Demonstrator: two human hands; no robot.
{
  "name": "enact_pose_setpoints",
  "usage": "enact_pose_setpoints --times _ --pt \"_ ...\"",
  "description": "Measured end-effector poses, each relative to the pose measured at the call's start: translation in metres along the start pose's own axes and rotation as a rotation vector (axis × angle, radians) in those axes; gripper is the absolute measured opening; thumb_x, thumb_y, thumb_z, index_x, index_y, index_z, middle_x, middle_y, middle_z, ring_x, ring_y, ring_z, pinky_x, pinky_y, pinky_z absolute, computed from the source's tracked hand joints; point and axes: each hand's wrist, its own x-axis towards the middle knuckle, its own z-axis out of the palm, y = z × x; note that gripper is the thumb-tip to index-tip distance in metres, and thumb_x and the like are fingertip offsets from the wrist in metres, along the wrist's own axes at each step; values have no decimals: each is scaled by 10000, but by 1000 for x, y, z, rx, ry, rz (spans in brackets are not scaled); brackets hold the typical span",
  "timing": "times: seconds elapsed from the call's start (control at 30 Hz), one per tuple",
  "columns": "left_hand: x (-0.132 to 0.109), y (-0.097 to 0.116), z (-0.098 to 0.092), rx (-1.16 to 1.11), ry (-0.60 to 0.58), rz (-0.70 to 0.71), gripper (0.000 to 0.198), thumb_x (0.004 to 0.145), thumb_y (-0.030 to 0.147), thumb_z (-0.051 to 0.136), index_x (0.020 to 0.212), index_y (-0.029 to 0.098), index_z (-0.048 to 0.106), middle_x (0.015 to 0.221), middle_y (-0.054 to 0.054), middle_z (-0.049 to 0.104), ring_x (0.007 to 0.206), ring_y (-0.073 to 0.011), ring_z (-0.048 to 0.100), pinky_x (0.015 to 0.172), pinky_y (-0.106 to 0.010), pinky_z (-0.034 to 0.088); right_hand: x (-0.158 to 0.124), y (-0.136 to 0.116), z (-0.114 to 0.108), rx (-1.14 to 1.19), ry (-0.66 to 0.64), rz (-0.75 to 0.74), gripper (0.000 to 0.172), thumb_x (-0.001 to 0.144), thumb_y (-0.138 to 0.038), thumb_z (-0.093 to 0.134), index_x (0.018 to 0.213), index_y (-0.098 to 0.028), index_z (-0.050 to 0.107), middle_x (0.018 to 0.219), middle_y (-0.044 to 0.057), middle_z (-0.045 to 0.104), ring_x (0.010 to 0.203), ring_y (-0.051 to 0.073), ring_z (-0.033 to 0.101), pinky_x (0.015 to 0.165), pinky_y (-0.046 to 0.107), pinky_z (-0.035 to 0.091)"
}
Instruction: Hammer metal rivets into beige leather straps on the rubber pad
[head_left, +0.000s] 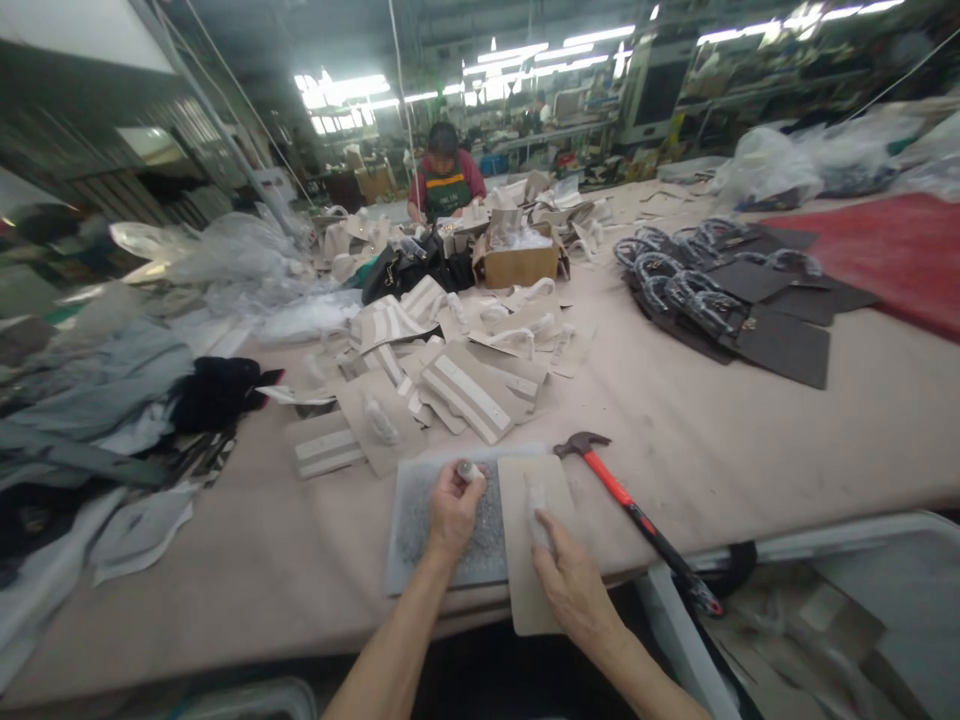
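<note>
My left hand [452, 515] is closed around a short cylindrical metal tool [470, 471], its round end facing up, over a worn grey pad [412, 520]. My right hand [571, 580] grips a beige bag panel [525, 590] by its plastic-wrapped handle [536, 500]. The panel lies partly over the pad's right side, with its lower end past the table edge. A claw hammer [615, 485] with a red and black handle rests just right of the panel.
Beige panels [472, 385] with handles lie heaped ahead, near a cardboard box [521, 265]. Dark panels [780, 335] are piled at right by red material [892, 250]. Plastic wrap [240, 270] and cloth fill the left. Across the table sits a person [448, 185]. A bin [922, 600] stands lower right.
</note>
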Motion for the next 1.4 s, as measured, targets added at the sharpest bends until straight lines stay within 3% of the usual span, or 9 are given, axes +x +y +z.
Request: enact_pose_setpoints --times 0.13,0.3,0.57,0.7,0.8,0.93,1.0,1.17,1.4 --pt "5 12 22 -49 -147 7 261 762 306 734 944 144 642 927 -75 728 838 -173 667 770 -255 522 5 1 -10 156 -23 16 555 846 -393 434 1276 -88 608 1210 170 700 1144 306 654 1026 457 509" --pt "11 -4 45 -96 -222 -36 317 737 320 755 969 151 621 928 -79 737 818 -178 678 739 -254 527 1 3 -4 211 -88 10 581 869 -432 421 1308 -90 587 1267 162 673 1217 296 613 1088 453 458" --pt "12 -19 43 -93 -174 -24 291 779 350 741 970 159 634 933 -62 728 850 -173 681 794 -259 524 -4 -5 3 240 -133 39 610 856 -434 460 1362 -106 551 1357 156 614 1279 298 559 1127 481 406" --pt "11 -17 42 -89 -185 -24 285 779 349 745 965 156 648 926 -66 733 859 -180 686 796 -262 528 -1 -6 -11 185 -150 0 634 860 -450 483 1388 -100 511 1094 120 695 965 245 660 925 418 527" --pt "10 -14 42 -81 -198 -15 279 781 357 745 951 152 659 922 -71 734 842 -180 683 780 -262 532 7 4 -29 99 -12 28 609 904 -509 433 1337 -92 529 888 66 651 756 200 620 765 362 535" --pt "10 -14 42 -85 -202 -23 288 761 348 756 951 150 668 916 -77 741 842 -186 687 778 -265 535 20 33 -61 -224 281 -25 482 910 -449 442 1227 -112 576 965 111 636 873 241 611 843 392 503" --pt "10 -16 42 -80 -205 -27 275 768 338 748 957 153 670 925 -77 744 853 -186 688 784 -262 534 25 50 -78 -463 359 -44 432 918 -397 451 1208 -105 583 1028 149 631 949 279 596 872 415 480" --pt "11 -21 41 -41 -232 -19 240 796 311 716 975 159 669 936 -69 741 849 -177 684 768 -246 525 28 78 -103 -816 264 61 361 938 -321 505 1203 -93 590 1028 155 622 933 285 589 815 387 447" --pt "9 -20 41 35 -261 13 226 794 281 673 988 171 645 945 -62 736 854 -189 681 763 -262 523 41 72 -109 -910 72 125 186 931 -241 472 1008 -129 599 947 122 611 874 241 583 716 313 362"
